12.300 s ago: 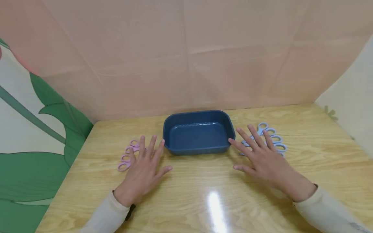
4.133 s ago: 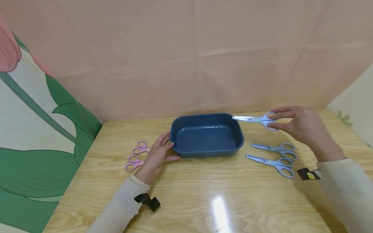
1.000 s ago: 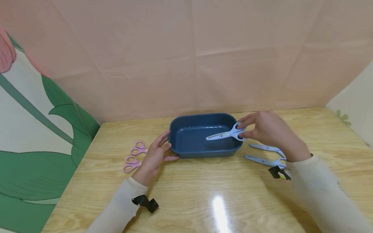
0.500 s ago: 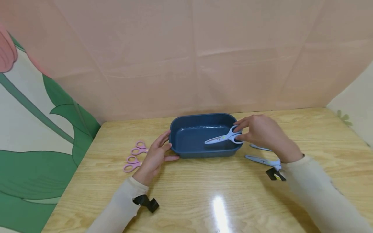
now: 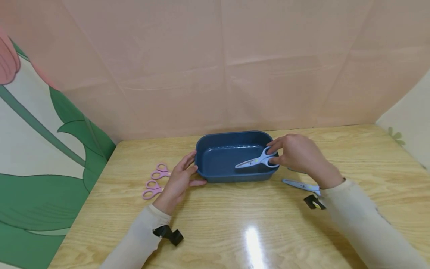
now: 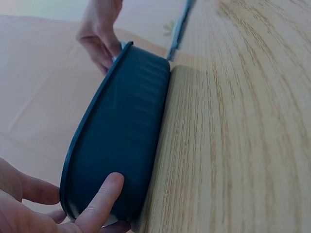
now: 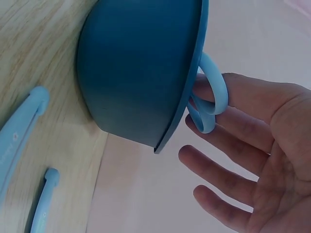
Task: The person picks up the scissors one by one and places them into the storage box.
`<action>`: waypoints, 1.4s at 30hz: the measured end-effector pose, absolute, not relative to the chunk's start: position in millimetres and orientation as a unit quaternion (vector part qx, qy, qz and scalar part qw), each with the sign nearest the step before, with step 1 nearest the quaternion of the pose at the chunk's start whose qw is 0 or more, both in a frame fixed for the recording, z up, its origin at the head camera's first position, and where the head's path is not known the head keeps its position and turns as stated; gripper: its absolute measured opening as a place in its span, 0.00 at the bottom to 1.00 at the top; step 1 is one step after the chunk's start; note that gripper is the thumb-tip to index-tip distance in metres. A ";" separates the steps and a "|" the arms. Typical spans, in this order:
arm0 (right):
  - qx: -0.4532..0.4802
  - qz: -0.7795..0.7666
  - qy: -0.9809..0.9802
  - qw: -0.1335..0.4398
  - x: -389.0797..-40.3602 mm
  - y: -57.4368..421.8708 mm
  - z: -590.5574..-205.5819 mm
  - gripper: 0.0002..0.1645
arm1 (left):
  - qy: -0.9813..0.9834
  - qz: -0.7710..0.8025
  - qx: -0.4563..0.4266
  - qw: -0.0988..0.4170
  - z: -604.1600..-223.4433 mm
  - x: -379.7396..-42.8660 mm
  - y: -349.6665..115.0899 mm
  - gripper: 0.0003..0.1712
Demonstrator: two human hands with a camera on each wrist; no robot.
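Observation:
My left hand (image 5: 177, 183) holds the left end of a dark blue rectangular plastic bin (image 5: 228, 178), its fingers and thumb about the corner in the left wrist view. My right hand (image 5: 299, 157) pinches light blue scissors (image 5: 256, 161) by the finger loops at the bin's right end. The blades slant down over the bin's floor, pointing left, and the loops (image 7: 216, 85) show above the rim in the right wrist view. More light blue scissors (image 5: 300, 185) lie on the table below my right wrist, their handles hidden by the arm and sleeve.
Pink-handled scissors (image 5: 152, 189) and a second pink-handled pair (image 5: 161, 172) lie left of the bin, blades hidden behind my left hand. A pinkish sheet (image 5: 215, 74) rises along the back edge of the wooden table (image 5: 215, 224).
Both hands were spread over the table at first. Since then my left hand has taken hold of the bin, and my right has lifted blue scissors and brought them left, down into the bin.

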State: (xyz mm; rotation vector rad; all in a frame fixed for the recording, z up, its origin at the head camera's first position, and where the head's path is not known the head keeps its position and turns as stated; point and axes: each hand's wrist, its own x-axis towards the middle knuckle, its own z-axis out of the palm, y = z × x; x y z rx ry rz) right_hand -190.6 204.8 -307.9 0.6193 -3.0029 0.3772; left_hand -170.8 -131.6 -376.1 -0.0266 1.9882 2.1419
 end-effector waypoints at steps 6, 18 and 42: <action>0.214 0.104 -0.970 0.051 -192.1 202.8 -311.6 0.08 | 0.677 0.728 -0.007 0.109 -375.9 -171.1 -132.0 0.31; 0.210 0.092 -0.972 0.048 -190.8 197.2 -315.9 0.08 | 0.677 0.727 -0.006 0.112 -376.8 -171.4 -133.1 0.31; 0.232 0.072 -0.966 0.085 -191.3 193.4 -327.0 0.08 | 0.679 0.726 -0.007 0.109 -376.4 -171.0 -132.2 0.31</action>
